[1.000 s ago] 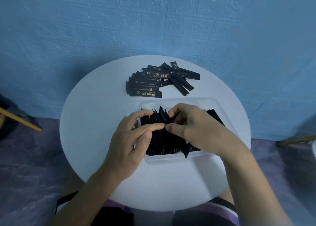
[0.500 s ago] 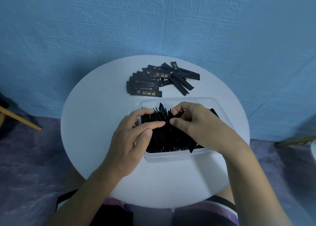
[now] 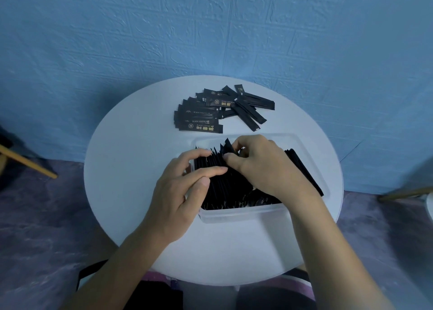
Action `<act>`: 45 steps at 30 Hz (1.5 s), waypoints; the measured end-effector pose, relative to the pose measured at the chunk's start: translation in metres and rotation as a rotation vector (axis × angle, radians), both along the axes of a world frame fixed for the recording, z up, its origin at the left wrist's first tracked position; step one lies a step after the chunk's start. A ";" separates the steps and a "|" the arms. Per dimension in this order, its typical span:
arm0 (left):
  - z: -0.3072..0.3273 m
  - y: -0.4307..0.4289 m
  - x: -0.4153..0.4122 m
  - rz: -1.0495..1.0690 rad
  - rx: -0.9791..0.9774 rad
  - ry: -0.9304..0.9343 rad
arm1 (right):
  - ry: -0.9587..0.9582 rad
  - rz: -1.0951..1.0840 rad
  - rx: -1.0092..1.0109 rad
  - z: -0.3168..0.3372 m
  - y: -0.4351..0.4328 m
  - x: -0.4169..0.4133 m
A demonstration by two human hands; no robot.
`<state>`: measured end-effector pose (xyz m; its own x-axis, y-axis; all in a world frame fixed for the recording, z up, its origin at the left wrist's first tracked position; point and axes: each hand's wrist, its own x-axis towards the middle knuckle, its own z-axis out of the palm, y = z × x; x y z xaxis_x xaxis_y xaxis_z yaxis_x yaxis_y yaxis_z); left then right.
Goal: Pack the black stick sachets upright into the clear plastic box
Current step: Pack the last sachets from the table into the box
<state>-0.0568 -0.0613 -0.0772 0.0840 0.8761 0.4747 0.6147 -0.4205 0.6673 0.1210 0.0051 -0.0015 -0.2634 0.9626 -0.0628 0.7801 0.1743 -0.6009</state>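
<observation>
A clear plastic box (image 3: pixel 243 214) sits on the round white table, packed with several black stick sachets (image 3: pixel 225 192) standing on edge. My left hand (image 3: pixel 180 192) lies over the left part of the row, its fingers stretched across the sachet tops and pressing them. My right hand (image 3: pixel 260 164) is over the middle of the box, thumb and fingers pinching the top of a black sachet (image 3: pixel 228 148) at the far side of the row. A loose pile of black sachets (image 3: pixel 210 112) lies flat on the table behind the box.
The white table (image 3: pixel 126 169) stands against a blue textured wall. Wooden legs (image 3: pixel 28 162) show at the left edge, another wooden piece (image 3: pixel 403 193) at the right. Purple floor lies around the table. My lap is under its near edge.
The right hand has shifted a little farther back over the row and closed tighter on a sachet top. The left hand stays pressed on the sachets.
</observation>
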 end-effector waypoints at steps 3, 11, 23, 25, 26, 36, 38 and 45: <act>0.000 0.000 0.000 -0.003 0.001 -0.001 | 0.085 0.016 -0.042 0.003 0.000 0.003; 0.000 -0.001 0.000 0.000 0.008 -0.002 | 0.101 0.014 -0.039 -0.007 -0.004 -0.002; 0.000 -0.001 -0.001 -0.011 0.017 0.012 | 0.126 0.047 -0.154 0.003 -0.017 0.007; 0.000 -0.001 -0.002 -0.015 0.017 0.024 | 0.138 0.059 -0.188 0.004 -0.018 0.012; 0.001 -0.001 -0.003 -0.012 0.022 0.038 | 0.152 0.059 -0.198 0.003 -0.018 0.013; 0.010 -0.010 0.000 0.191 0.260 0.185 | 0.267 0.067 -0.258 -0.003 -0.016 0.015; 0.010 -0.014 0.004 0.241 0.203 0.126 | 0.279 0.066 -0.268 -0.002 -0.015 0.016; 0.004 -0.015 0.004 0.199 0.021 -0.002 | 0.234 0.065 -0.242 0.000 -0.013 0.017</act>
